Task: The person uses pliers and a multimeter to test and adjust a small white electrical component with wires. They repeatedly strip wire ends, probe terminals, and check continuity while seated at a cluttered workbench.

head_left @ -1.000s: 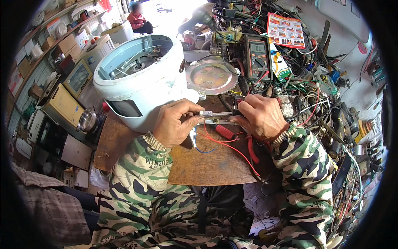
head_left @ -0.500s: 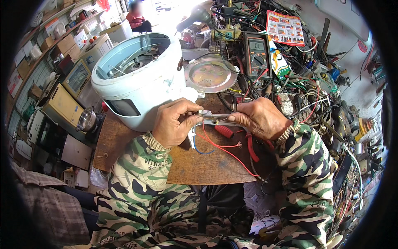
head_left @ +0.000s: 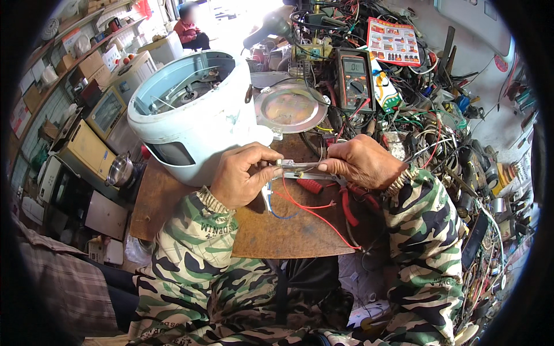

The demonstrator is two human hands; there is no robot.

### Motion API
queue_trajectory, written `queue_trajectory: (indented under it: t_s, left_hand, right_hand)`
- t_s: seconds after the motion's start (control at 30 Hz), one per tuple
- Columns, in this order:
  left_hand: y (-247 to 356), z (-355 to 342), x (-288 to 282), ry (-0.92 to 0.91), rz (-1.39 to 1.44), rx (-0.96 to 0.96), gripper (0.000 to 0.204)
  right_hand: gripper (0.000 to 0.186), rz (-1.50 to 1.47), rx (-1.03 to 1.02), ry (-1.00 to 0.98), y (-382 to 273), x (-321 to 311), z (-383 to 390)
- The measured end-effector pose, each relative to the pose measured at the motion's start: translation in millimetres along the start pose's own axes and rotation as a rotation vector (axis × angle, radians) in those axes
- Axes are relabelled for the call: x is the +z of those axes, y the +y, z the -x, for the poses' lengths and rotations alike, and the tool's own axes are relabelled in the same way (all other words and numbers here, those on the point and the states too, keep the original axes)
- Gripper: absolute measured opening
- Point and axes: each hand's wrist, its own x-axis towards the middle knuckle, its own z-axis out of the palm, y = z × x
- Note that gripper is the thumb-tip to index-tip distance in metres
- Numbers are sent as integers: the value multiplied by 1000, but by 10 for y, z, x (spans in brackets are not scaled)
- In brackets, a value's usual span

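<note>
My left hand (head_left: pixel 242 175) is closed in a pinch on a small silvery and pale part (head_left: pixel 284 164). Opposite it, my right hand (head_left: pixel 366 163) pinches a thin metal rod (head_left: pixel 307 165), whose far end meets that part. The rod's exact kind is too small to tell. Below my fingers lie a ribbed red grip (head_left: pixel 310 185) and red-handled pliers (head_left: pixel 348 209), the latter partly under my right hand. Red wires (head_left: pixel 306 207) and a blue wire (head_left: pixel 276 214) trail over the wooden board (head_left: pixel 277 239).
A pale blue appliance body (head_left: pixel 199 135), open on top, stands beyond my left hand. Behind lies a round metal plate (head_left: pixel 288 108). A multimeter (head_left: pixel 355 81) sits among tangled wires (head_left: pixel 427 130) at right. A person (head_left: pixel 190 29) sits far back; shelves (head_left: pixel 75 55) line the left.
The rod between my hands is tilted slightly differently, and my right fingertips have shifted a little. My left hand keeps its pinch. The view has moved slightly.
</note>
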Motion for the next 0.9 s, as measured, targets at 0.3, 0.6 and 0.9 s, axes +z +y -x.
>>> queue_trajectory:
  t_s: [0.3,0.6,0.9]
  left_hand:
    - [-7,94,-95,27,14,-114,18]
    - [-69,46,-119,-1,69,-84,19]
    - [-83,-36,-28,-55,105,-55,19]
  right_hand:
    - [39,-44,-75,75,34,-148,-99]
    - [48,412,371,284,674,-26,15]
    - [33,478,384,223,634,-148,209]
